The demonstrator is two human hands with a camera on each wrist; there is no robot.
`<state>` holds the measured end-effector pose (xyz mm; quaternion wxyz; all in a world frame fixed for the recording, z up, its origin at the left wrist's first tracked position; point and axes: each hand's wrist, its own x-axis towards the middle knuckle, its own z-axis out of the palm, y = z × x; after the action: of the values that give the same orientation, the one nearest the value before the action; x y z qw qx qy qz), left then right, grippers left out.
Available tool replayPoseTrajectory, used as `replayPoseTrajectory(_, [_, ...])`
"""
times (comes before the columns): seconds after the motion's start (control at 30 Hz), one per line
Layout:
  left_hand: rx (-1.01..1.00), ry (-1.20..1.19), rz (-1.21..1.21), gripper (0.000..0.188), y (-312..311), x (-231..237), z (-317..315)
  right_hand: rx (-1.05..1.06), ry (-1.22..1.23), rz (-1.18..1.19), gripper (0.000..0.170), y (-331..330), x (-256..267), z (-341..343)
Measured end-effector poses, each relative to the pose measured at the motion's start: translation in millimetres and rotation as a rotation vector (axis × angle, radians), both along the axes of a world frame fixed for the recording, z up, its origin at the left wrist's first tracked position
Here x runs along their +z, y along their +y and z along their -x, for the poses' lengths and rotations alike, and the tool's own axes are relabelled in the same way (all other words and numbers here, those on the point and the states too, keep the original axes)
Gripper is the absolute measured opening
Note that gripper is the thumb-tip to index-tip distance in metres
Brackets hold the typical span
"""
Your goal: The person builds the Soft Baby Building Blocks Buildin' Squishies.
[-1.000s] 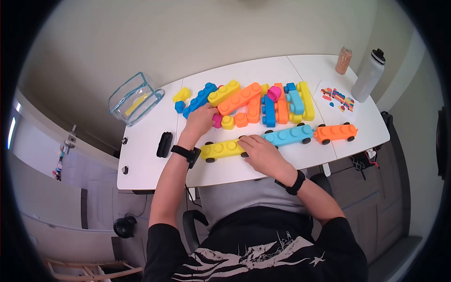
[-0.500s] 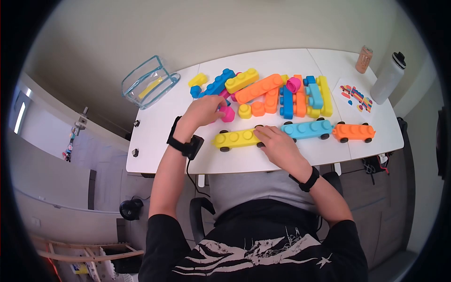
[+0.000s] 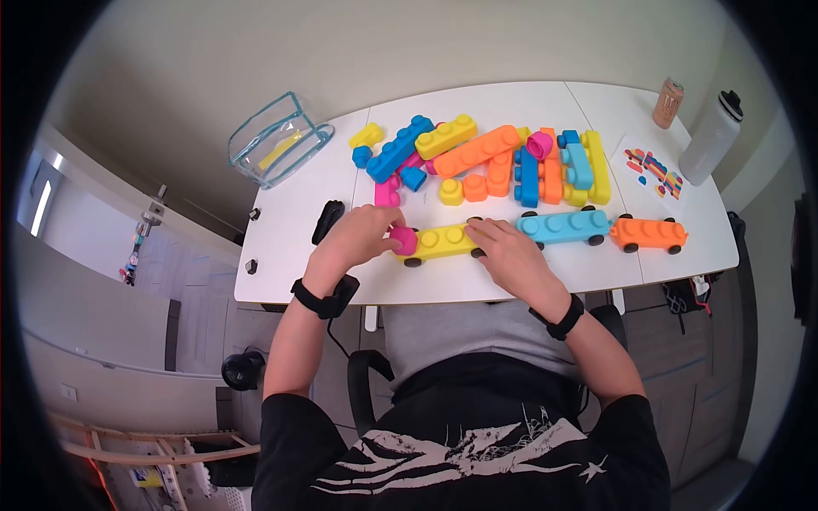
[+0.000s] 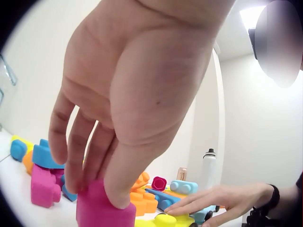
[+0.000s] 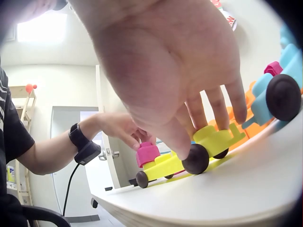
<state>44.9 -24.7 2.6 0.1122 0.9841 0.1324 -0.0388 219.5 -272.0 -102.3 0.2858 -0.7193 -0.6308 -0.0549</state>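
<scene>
My left hand (image 3: 358, 237) pinches a pink toy block (image 3: 405, 240) between thumb and fingertips. The block sits at the left end of a yellow wheeled wagon (image 3: 445, 242), and in the right wrist view it stands upright over the studs there. At the wagon's other end is my right hand (image 3: 514, 255), its thumb on the near side by a black wheel (image 5: 196, 159) and its fingers on the far side. A light blue wagon (image 3: 562, 227) and an orange wagon (image 3: 649, 232) stand to the right in the same row.
Behind the wagons lies a pile of blocks, with a long orange block (image 3: 477, 152) and a blue one (image 3: 400, 149). A picture sheet (image 3: 652, 175), bottle (image 3: 711, 140) and can (image 3: 668, 104) are at the right. At the left are a clear bag (image 3: 277, 140) and a black case (image 3: 327, 222).
My left hand has taken a pink block from the front of the pile and brought it down onto the yellow wagon's left end. My right hand stays at the wagon's right end.
</scene>
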Motion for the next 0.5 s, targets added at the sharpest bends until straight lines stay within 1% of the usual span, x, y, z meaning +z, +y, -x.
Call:
replayPoseTrajectory(0.1, [-0.029, -0.012, 0.0, 0.028, -9.5, -3.2, -1.6, 0.013, -0.006, -0.009, 0.056, 1.1, 0.7, -0.3])
replayPoseTrajectory(0.17, [0.015, -0.009, -0.033, 0.028, -13.4, -4.8, -2.0, -0.007, 0.004, 0.035, 0.056, 0.5, 4.3, 1.1])
replayPoseTrajectory(0.27, [-0.032, -0.032, -0.005, 0.028, -7.9, -3.6, -2.9, -0.003, 0.01, 0.034, 0.057, -0.2, 3.5, 0.4])
replayPoseTrajectory(0.37, [-0.017, -0.019, 0.045, 0.028, -1.5, -3.6, -5.3, -0.004, -0.003, 0.013, 0.057, -0.8, 2.1, 1.3])
replayPoseTrajectory(0.5, [0.0, 0.002, 0.007, 0.028, -4.3, 0.2, -8.0, -0.015, -0.029, -0.001, 0.057, 0.2, -4.5, 1.3])
